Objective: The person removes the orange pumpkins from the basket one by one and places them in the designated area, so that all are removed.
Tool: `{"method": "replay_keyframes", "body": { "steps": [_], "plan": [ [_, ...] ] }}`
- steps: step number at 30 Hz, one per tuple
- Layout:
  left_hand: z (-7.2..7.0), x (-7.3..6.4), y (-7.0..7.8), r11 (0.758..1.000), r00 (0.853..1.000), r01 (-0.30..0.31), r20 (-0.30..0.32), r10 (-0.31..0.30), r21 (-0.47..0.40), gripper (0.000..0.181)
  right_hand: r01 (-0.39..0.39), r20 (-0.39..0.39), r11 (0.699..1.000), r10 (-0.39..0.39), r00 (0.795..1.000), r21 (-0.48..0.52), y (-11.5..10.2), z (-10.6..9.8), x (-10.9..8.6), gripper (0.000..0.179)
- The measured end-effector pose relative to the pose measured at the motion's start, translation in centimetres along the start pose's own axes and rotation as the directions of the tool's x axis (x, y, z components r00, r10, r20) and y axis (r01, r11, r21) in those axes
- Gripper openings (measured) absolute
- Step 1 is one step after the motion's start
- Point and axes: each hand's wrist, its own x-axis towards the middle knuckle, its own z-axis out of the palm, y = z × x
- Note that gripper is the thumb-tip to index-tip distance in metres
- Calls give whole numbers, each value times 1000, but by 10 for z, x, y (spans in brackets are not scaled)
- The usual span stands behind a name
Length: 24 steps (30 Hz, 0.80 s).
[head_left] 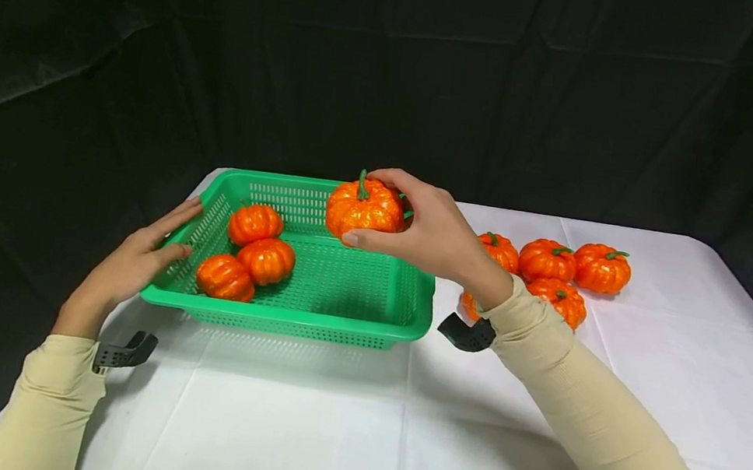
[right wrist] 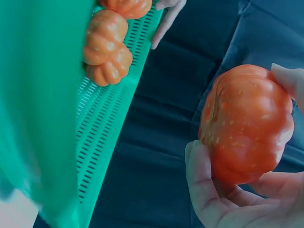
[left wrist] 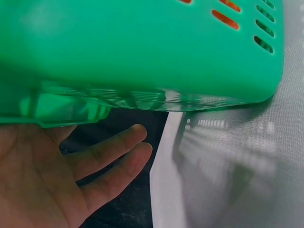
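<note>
2 pale sleeves [head_left: 563,383] reach over a white tablecloth [head_left: 296,429]. Beyond them, the left hand [head_left: 133,260] rests at the left rim of a green basket [head_left: 282,316], fingers extended, not clenched. Inside, toward that end, 3 orange pumpkins [head_left: 266,261] lie bunched together. Above the basket's right part, the right hand [head_left: 429,230] grasps 1 stemmed pumpkin [head_left: 363,214] between thumb and fingers, stem up. Further right, at least 5 loose pumpkins [head_left: 547,260] sit on the cloth, some partly hidden by the arm. With 3 in and 1 held, the work seems under halfway. Black fabric [head_left: 368,69] hangs behind.
</note>
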Motion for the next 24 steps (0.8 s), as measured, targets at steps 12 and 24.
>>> {"method": "replay_keyframes", "body": {
  "steps": [12,24],
  "plan": [
    [-1,-3,3,1000,1000,-5,-1,5,-7,65,-87,-37,996,88,995,37,13,-24,-31,69],
    [0,-6,4,1000,1000,5,5,-5,-18,65,-255,-96,962,263,960,96,30,-45,-64,62]
  ]
}}
